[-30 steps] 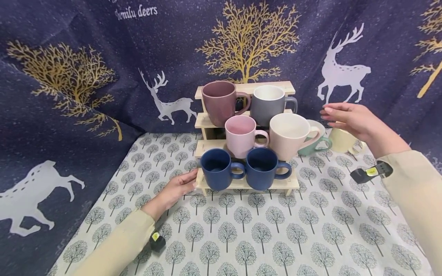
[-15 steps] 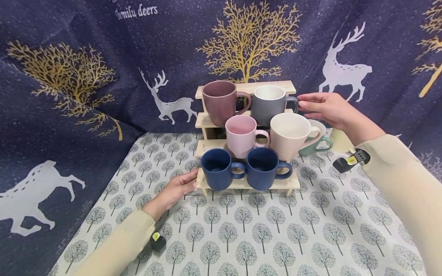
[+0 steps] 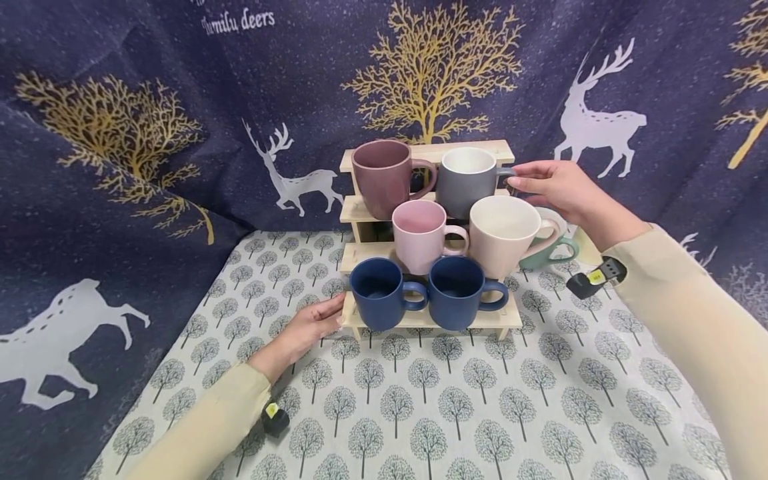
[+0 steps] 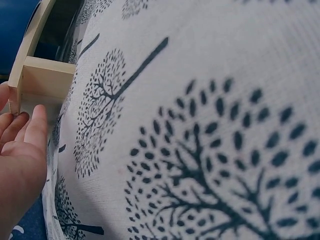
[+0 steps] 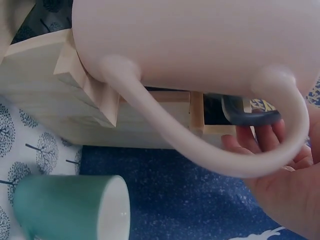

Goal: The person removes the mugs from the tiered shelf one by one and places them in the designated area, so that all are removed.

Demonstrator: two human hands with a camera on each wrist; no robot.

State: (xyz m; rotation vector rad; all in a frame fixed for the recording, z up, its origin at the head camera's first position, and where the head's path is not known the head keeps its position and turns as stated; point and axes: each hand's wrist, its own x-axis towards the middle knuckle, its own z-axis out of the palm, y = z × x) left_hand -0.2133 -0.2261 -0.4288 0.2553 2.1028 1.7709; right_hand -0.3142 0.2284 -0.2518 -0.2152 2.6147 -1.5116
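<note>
A stepped wooden rack [image 3: 507,316] holds mugs on its tiers. My left hand [image 3: 300,331] grips the left end of the lowest board; in the left wrist view, fingers of that hand [image 4: 21,167] lie above and below the rack's edge [image 4: 47,80]. At the top right, my right hand [image 3: 567,195] pinches the handle of a grey mug [image 3: 465,185]. The right wrist view shows the fingertips of this hand [image 5: 282,192] at the dark handle [image 5: 252,118], partly behind the handle of a cream mug [image 5: 200,40].
A plum mug [image 3: 381,180] stands top left; a pink mug [image 3: 418,243] is mid-rack beside the cream one. Two navy mugs [image 3: 377,300] stand below. Right of the rack, a green mug [image 3: 540,257] lies on its side, near a pale yellow mug [image 3: 589,248] mostly hidden by my arm.
My right hand has moved left from beyond the rack to the grey mug's handle and taken hold of it. The left hand and the mugs on the rack have stayed in place.
</note>
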